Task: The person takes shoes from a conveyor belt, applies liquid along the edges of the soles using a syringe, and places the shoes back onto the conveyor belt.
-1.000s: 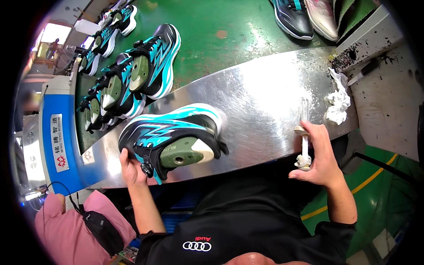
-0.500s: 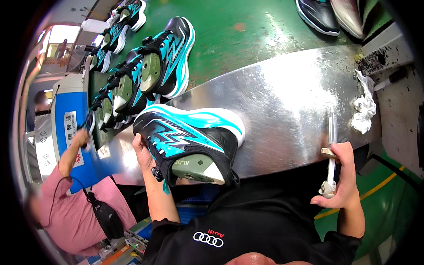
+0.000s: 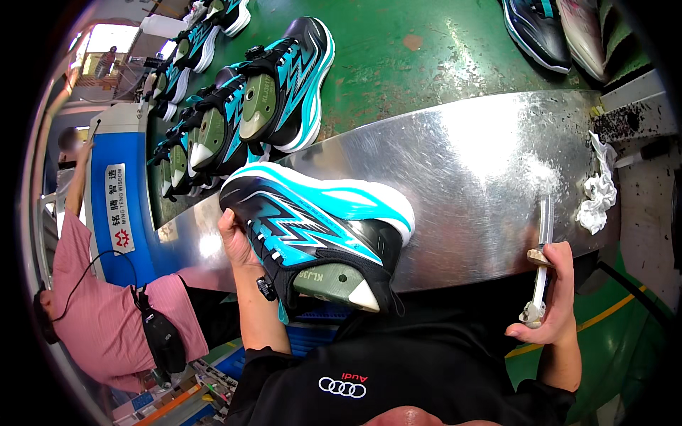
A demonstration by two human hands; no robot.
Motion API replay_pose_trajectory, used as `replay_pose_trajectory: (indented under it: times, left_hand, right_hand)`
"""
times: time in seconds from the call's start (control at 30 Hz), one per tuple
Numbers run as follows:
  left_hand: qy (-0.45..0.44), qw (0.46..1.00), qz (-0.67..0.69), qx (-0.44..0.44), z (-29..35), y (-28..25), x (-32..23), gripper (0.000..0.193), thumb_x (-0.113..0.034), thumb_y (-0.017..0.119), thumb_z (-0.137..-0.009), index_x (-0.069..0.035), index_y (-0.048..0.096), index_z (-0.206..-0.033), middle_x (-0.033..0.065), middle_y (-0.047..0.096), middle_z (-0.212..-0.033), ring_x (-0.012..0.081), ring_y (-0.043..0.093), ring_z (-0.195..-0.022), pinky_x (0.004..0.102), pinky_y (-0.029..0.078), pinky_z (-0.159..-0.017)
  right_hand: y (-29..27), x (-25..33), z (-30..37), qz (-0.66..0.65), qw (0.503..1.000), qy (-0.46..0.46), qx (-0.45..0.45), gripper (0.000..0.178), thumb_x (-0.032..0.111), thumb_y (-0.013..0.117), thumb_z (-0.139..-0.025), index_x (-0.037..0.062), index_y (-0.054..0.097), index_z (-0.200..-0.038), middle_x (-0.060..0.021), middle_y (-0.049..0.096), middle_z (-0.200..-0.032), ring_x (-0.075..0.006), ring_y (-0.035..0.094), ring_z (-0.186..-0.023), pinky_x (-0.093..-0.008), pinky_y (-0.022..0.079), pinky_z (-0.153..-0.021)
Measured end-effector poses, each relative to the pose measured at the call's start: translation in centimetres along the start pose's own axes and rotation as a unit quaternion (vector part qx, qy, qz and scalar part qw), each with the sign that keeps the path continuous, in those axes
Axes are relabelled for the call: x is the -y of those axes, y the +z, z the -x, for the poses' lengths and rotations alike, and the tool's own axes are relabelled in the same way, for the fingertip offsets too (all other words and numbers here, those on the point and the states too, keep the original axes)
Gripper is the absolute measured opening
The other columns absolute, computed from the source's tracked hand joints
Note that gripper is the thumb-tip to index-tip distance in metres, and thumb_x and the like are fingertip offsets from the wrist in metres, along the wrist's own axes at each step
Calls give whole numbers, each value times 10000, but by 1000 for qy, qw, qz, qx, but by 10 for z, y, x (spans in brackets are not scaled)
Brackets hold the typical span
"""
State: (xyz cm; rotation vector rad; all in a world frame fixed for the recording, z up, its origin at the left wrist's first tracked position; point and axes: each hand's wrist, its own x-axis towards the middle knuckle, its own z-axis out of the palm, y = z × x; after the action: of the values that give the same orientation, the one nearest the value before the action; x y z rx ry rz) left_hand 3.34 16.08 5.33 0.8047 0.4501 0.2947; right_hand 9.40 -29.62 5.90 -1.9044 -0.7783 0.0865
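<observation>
The left hand (image 3: 241, 245) is closed around the toe end of a black-and-turquoise shoe (image 3: 312, 227); its thumb shows at the edge, but most fingers are hidden beneath the upper. The shoe is tipped on its side over the near edge of the metal tabletop (image 3: 455, 163), its outsole turned out of sight. Whether it touches the metal is hard to tell. A green last (image 3: 330, 282) fills the opening, its lower part concealed by the collar.

The right hand (image 3: 561, 295) is loosely curled, holding a slim tool (image 3: 540, 284) with pale, lumpy fittings; the palm covers part of its grip, and glare blurs the far tip. Beyond it lies crumpled white material (image 3: 599, 195), cloth or paper, I cannot tell which.

On the green surface (image 3: 398, 71), similar shoes (image 3: 288, 92) overlap, the rear ones partly masked. Two other shoes (image 3: 540, 35) are cut off at the top edge.
</observation>
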Motion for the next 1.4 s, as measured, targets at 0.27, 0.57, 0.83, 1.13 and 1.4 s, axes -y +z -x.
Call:
replay_pose_trajectory:
  times: [0.27,0.57,0.83,1.13,1.4]
  left_hand:
    - [-8,1000,1,-2,2,-7,-2,506,-269,577,-793,3,513,-1216,163,592,-1170,310,585,-1055,475,466,-934]
    - [-8,1000,-24,-10,1,-39,-8,452,-302,551,-855,-20,520,-1206,144,579,-1180,293,570,-1063,460,454,-932]
    - [-17,997,-68,-16,-6,-52,-16,487,-332,543,-856,-30,494,-1234,170,552,-1215,326,544,-1106,506,430,-961]
    - [-29,997,-61,24,3,-35,-23,414,-277,489,-899,15,514,-1191,139,608,-1129,266,606,-1003,404,485,-896]
    - [-205,977,-50,5,114,6,-4,621,-83,603,-734,72,375,-1290,182,530,-1234,298,533,-1132,422,394,-1009]
  right_hand:
    - [2,4,-1,-6,1000,-7,-4,928,474,810,-564,-13,410,-1244,-140,489,-986,-248,428,-831,-353,352,-730]
    - [3,12,4,3,1000,-13,-9,919,479,804,-570,-10,415,-1245,-131,495,-1005,-249,428,-822,-360,348,-736]
    - [3,14,7,-2,1000,-9,-4,919,480,803,-573,-8,416,-1248,-129,496,-1031,-258,440,-830,-367,344,-748]
    - [-1,18,8,-14,1000,3,2,909,459,814,-571,0,421,-1250,-131,487,-1055,-268,446,-857,-371,352,-775]
    - [-7,25,-8,-5,1000,-2,25,869,376,835,-571,-13,434,-1236,-135,505,-1028,-290,468,-865,-370,378,-789]
